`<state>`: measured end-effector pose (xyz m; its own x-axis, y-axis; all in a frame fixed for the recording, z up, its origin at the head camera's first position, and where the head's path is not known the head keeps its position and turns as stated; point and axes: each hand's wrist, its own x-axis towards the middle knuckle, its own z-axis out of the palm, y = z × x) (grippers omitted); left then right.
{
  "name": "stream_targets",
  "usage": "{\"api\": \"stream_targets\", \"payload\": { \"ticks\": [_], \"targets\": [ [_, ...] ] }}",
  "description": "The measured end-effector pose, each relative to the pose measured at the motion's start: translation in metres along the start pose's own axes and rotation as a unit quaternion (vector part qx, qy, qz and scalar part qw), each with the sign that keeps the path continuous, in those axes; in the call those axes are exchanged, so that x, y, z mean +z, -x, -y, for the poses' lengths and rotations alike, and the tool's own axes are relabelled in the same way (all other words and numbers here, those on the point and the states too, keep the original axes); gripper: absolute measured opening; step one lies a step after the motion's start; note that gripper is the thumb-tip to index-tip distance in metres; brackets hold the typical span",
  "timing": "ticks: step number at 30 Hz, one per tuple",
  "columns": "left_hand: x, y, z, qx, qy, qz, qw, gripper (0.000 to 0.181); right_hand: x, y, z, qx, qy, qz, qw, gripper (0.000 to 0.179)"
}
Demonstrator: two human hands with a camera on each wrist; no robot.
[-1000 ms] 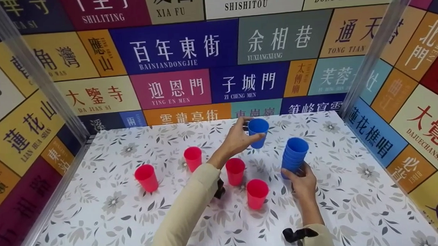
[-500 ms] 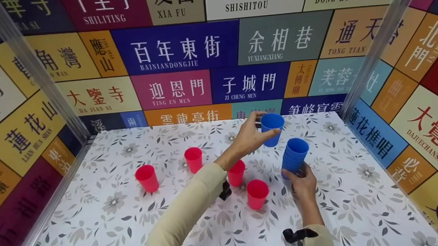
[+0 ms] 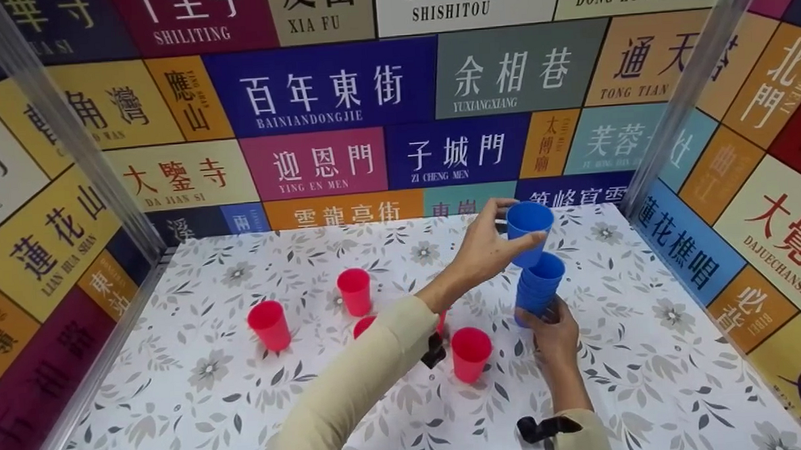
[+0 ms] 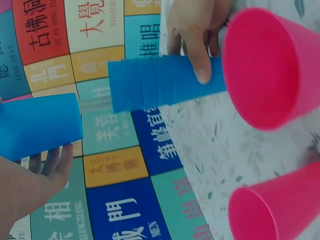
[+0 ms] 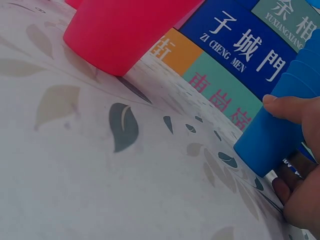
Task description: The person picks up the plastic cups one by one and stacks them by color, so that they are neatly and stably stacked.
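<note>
Positioned a tapered blue plastic cup (image 3: 530, 226) above a nested stack of matching blue cups (image 3: 538, 283), apparently at the stacking step.
Gripped the single cup, mouth up, in the left hand (image 3: 484, 245), with fingers curled around the wall and thumb opposite; showed a clear gap between its base and the stack's open end in the left wrist view. Pinched the stack's lower part between thumb and fingers of the right hand (image 3: 558, 328), close to the white, leaf-patterned tabletop (image 3: 199, 423); could not confirm base contact. Noted tapered red plastic cups (image 3: 268, 329) standing left of the stack, some partly hidden by the beige left sleeve (image 3: 366, 378). Judging from this pose, called next for centring the cup over the stack's mouth, lowering straight, then releasing, while bracing the stack against tipping.
</note>
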<state>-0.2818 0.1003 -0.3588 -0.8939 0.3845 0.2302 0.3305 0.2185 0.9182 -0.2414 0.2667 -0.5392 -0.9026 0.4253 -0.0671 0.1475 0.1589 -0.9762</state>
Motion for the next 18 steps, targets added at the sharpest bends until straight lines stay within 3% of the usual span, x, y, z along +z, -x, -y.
{"api": "stream_targets", "payload": {
  "ticks": [5, 10, 18],
  "targets": [
    [0.01, -0.001, -0.003, -0.008, -0.002, 0.004, 1.0, 0.068, -0.002, -0.001, -0.001, 0.004, 0.011, 0.001, 0.9999, 0.091],
    [0.018, -0.004, -0.003, 0.004, 0.004, 0.001, 1.0, 0.069, -0.002, -0.001, 0.0, -0.001, 0.015, 0.0, 0.9999, 0.09],
    [0.033, -0.009, 0.008, 0.003, 0.001, -0.009, 1.0, 0.071, 0.001, 0.0, -0.001, -0.003, 0.021, -0.009, 0.9997, 0.085]
  ]
}}
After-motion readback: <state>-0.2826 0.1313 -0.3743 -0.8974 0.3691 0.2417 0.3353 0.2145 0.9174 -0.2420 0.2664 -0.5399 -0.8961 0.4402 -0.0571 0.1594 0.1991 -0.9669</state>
